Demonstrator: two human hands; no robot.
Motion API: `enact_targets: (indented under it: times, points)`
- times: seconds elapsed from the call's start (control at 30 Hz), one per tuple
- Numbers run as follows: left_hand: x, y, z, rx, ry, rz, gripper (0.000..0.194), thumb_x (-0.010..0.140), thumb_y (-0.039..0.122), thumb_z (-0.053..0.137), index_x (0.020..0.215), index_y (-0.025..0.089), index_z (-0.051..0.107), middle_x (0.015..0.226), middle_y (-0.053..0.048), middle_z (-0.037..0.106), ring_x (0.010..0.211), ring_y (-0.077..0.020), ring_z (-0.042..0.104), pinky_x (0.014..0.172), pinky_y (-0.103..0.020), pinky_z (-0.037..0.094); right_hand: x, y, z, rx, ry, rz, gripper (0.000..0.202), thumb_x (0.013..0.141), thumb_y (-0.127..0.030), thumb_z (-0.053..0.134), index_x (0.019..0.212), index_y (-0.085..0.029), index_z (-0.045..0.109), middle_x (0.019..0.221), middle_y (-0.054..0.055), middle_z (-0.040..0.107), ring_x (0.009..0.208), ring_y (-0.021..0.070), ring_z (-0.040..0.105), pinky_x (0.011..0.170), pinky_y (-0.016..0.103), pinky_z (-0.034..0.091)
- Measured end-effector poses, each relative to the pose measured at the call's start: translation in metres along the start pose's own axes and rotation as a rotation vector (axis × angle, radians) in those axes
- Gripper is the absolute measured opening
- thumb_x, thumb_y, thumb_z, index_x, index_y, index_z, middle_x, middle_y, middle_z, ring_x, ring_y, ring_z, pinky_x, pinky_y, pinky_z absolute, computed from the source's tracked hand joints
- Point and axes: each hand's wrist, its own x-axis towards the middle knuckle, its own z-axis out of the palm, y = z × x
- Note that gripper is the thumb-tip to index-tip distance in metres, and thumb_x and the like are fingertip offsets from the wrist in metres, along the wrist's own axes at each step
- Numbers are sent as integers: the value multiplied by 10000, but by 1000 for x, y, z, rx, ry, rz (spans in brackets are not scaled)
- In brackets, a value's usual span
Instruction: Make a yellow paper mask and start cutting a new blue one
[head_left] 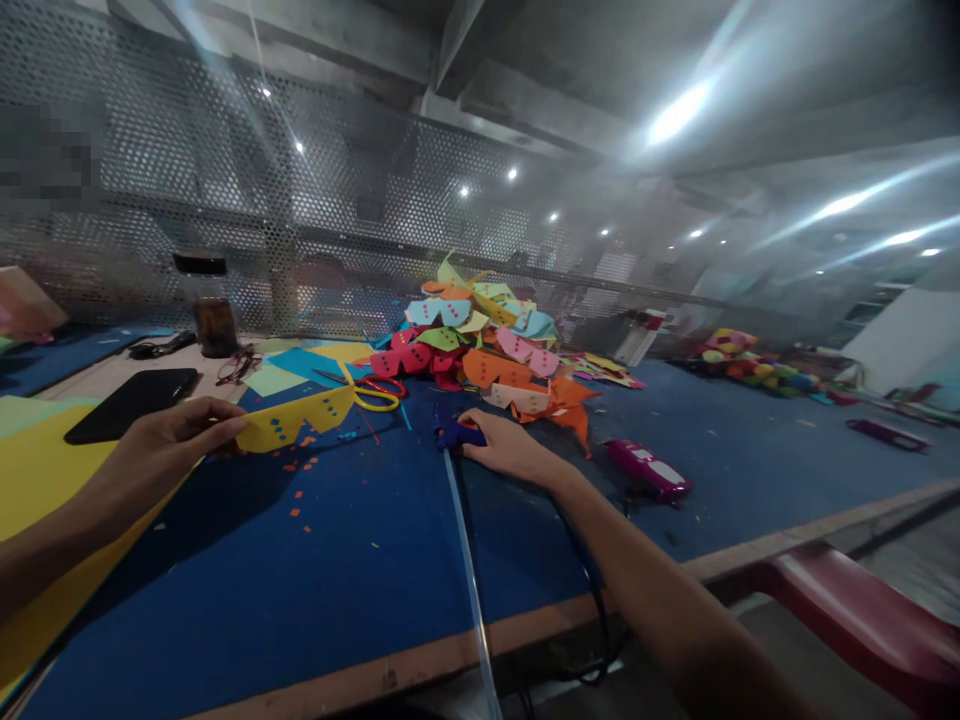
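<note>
My left hand [184,435] pinches one end of a yellow paper mask [289,422] with rows of blue dots, raised a little over the table. My right hand [504,447] is closed around a dark blue hot glue gun [448,430]. A long clear glue stick [469,575] runs from the gun's rear toward me. Scissors with yellow handles [377,399] lie just beyond the mask, with red scissor handles [386,385] close by. Behind my right hand rises a heap of colourful paper masks [495,345]. Small orange paper squares [298,495] are scattered below the yellow mask.
A black phone [135,403] and a dark-lidded jar [212,315] stand at the left, near yellow sheets [37,470]. A purple case [649,470] lies to the right. Perforated metal panels [315,190] back the blue table [300,610]. A red stool [862,610] is at lower right.
</note>
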Motion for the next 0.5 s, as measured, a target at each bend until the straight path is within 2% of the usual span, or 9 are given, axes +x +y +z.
enact_targets:
  times: [0.3, 0.5]
  points:
    - [-4, 9, 1, -41, 9, -35, 454, 594, 600, 690, 828, 211, 699, 775, -12, 717, 731, -207, 656, 711, -297, 522, 0, 8, -6, 1, -69, 0, 407, 860, -334, 614, 1226, -158, 605, 1263, 124, 647, 1147, 285, 603, 990, 395, 440]
    - [-4, 8, 3, -52, 2, 14, 343, 648, 555, 686, 790, 244, 712, 776, -11, 719, 715, -197, 663, 694, -293, 538, -2, 10, -9, 0, -106, 7, 462, 865, -392, 625, 1257, -148, 605, 1276, 147, 636, 1159, 298, 597, 1002, 413, 446]
